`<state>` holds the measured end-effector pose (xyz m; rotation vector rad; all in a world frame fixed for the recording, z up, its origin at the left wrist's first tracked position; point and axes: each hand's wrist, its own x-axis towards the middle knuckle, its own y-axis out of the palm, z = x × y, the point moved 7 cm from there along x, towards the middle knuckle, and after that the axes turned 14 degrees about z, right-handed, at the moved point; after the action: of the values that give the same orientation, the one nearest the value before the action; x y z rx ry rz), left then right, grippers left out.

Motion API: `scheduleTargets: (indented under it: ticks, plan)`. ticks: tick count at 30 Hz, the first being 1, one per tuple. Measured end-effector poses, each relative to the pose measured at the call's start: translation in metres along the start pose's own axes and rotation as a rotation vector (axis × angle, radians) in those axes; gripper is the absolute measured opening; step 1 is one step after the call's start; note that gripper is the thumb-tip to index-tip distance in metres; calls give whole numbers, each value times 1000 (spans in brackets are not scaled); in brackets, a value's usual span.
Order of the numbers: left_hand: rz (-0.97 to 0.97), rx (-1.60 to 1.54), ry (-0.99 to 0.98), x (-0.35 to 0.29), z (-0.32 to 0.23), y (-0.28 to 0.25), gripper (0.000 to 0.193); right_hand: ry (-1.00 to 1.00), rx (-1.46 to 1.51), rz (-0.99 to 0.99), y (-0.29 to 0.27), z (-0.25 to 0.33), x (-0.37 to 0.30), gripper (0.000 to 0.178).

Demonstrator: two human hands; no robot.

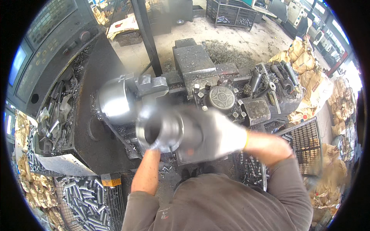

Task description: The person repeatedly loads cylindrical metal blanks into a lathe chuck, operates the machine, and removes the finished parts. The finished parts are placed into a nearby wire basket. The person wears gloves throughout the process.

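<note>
At ten o'clock there is a shiny chuck. The left hand is at six o'clock of a blurred metal ring, near the centre; at its three o'clock, the gloved right hand. Both grips are blurred; I cannot tell them.

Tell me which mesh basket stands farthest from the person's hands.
The dark far basket on the floor at the picture's top; the lower-left basket and right-hand basket stand nearer.
</note>
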<state>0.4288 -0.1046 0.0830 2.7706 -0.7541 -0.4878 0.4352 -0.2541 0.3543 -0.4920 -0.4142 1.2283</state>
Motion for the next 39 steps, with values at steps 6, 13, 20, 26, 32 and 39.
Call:
scheduleTargets:
  ticks: [6,13,20,26,32,39]
  plan:
    - [-991,601,408,-17,-23,-15,31,212,-1281,174,-104,-105,114,48]
    - [-1187,-254,282,-189,95,41,17,280,-634,524,-77,-228,150,42]
    - [-1610,-497,387,-320,210,56,27,319,-727,528,-53,-246,172,55]
    - [-1996,-300,291,-392,242,38,41,350,-732,596,-35,-206,185,54]
    - [-1580,-732,712,-394,201,33,35,402,-746,679,-53,-232,179,49]
    - [-1559,-545,640,-428,235,4,33,370,-533,515,-45,-195,178,69]
